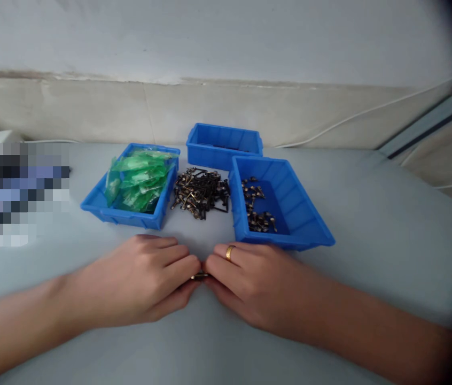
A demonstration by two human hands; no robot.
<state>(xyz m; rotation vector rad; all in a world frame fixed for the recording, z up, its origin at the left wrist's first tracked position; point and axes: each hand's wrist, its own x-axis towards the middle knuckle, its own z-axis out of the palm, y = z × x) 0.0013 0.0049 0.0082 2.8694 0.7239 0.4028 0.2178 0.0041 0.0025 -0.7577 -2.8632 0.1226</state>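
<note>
“Two hands of yours, the left hand (157, 278) and the right hand (254, 280), are tip to tip over the bench (202, 353).”

“How do the fingers stand?”

“Narrow on both sides: you are pinching a small metal piece (199, 277) where your fingertips meet. A short stretch of it shows between them; your own grip hides the rest. Your right hand wears a gold-coloured ring (230, 253).”

“And past the fingers?”

“Straight ahead of them you have a loose heap of metal parts (200, 192), some dark, some brassy. Ahead and to the left of your fingers sits one blue bin (130, 218), piled with green plastic packets (141, 179). Ahead and to the right, just beyond your right knuckles, is another blue bin (302, 208) with more small parts (260, 220) toward its left side.”

“Farther off?”

“Farthest from your fingers, behind the heap, a third blue bin (210, 155) stands near the wall (210, 43), its inside mostly hidden from you.”
</note>
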